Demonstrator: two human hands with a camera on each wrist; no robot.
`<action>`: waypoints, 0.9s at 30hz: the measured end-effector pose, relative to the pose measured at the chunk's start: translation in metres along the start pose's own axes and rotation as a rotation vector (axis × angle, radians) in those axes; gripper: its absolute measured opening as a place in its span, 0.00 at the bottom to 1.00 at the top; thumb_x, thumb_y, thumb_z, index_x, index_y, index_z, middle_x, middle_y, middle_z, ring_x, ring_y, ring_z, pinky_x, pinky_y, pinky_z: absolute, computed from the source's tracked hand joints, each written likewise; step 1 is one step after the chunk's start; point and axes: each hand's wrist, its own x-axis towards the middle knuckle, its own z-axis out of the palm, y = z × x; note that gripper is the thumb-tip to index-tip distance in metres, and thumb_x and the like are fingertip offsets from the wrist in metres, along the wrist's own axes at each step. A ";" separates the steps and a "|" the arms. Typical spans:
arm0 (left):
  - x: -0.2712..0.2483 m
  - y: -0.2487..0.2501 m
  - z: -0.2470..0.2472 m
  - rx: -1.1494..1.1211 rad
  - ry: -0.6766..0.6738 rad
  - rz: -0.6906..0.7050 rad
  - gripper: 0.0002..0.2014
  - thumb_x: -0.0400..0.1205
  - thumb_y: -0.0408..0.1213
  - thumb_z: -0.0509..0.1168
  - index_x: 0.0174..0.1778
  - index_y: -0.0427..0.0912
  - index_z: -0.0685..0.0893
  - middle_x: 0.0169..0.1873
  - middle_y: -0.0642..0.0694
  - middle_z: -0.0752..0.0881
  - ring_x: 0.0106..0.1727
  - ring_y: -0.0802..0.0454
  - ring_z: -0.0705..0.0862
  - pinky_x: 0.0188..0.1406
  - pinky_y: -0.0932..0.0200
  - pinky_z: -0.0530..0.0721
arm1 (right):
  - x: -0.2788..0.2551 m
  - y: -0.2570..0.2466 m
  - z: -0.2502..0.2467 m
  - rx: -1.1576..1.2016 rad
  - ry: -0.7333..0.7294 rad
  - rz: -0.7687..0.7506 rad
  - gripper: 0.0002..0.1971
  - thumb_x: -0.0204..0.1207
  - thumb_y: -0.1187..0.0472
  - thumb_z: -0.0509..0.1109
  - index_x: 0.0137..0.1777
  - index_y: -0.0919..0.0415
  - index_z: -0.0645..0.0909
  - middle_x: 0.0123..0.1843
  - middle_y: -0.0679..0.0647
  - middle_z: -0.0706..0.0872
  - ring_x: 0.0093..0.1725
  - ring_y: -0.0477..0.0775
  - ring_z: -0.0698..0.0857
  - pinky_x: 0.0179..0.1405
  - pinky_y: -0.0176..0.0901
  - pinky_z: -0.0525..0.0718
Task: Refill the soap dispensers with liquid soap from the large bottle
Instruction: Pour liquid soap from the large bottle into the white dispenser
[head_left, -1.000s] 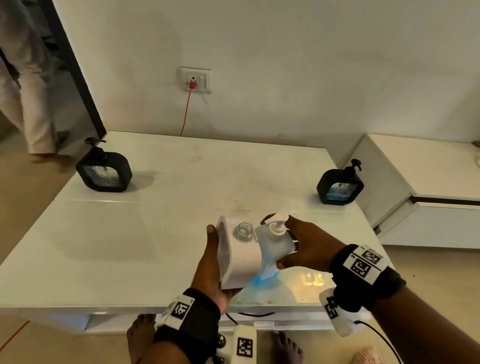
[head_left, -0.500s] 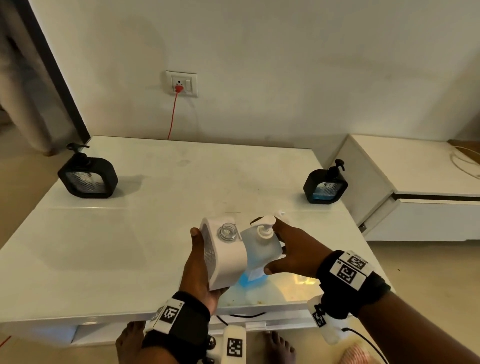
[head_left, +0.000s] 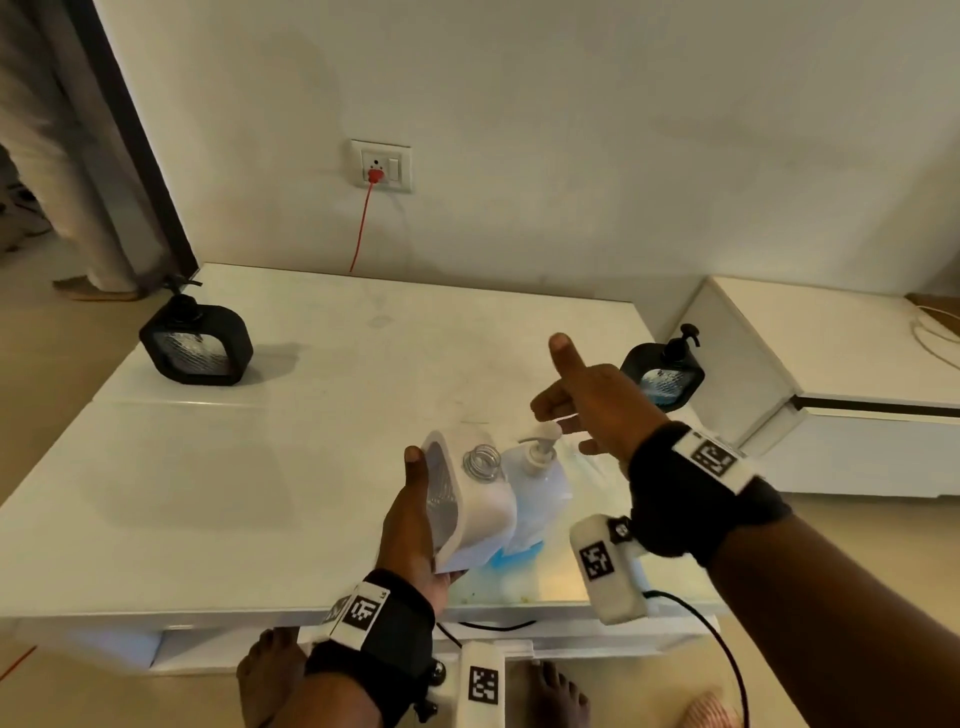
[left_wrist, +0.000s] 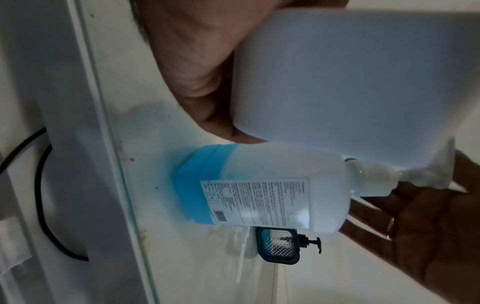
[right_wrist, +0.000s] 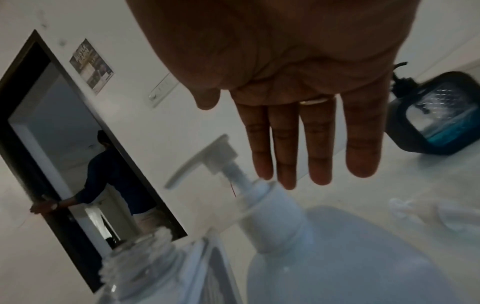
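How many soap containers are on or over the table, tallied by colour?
Black dispensers: 2, one at the table's far left, one at its right edge.
White dispenser: 1, pump off, held by the left hand.
Clear pump bottle with blue soap: 1.
Total: 4.

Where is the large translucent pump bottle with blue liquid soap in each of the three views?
Head: the large translucent pump bottle stands low centre on the white table, beside the white square dispenser that the left hand holds.
Left wrist: mid-frame, seen sideways, printed label showing.
Right wrist: bottom right, pump head below the open right hand's fingertips.
Shared landmark: the black square dispenser holding blue soap.
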 end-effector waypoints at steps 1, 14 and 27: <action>0.001 0.000 0.000 0.000 -0.008 0.006 0.37 0.73 0.73 0.58 0.72 0.55 0.86 0.60 0.40 0.92 0.57 0.40 0.90 0.31 0.54 0.90 | 0.002 -0.007 0.004 -0.061 -0.012 0.010 0.44 0.80 0.26 0.44 0.47 0.61 0.91 0.49 0.52 0.92 0.51 0.57 0.87 0.62 0.54 0.81; 0.013 -0.004 -0.003 0.035 0.089 0.073 0.50 0.55 0.80 0.75 0.72 0.56 0.86 0.64 0.42 0.91 0.64 0.36 0.90 0.55 0.34 0.91 | 0.005 -0.012 0.027 -0.277 -0.078 0.187 0.38 0.77 0.23 0.47 0.38 0.58 0.78 0.38 0.55 0.82 0.45 0.60 0.84 0.61 0.62 0.84; 0.013 -0.007 -0.002 0.044 0.097 0.035 0.47 0.58 0.79 0.70 0.71 0.55 0.86 0.61 0.40 0.93 0.62 0.36 0.91 0.54 0.34 0.92 | 0.020 -0.007 0.040 -0.368 -0.059 0.193 0.28 0.82 0.34 0.54 0.37 0.58 0.79 0.38 0.54 0.84 0.42 0.56 0.83 0.55 0.52 0.81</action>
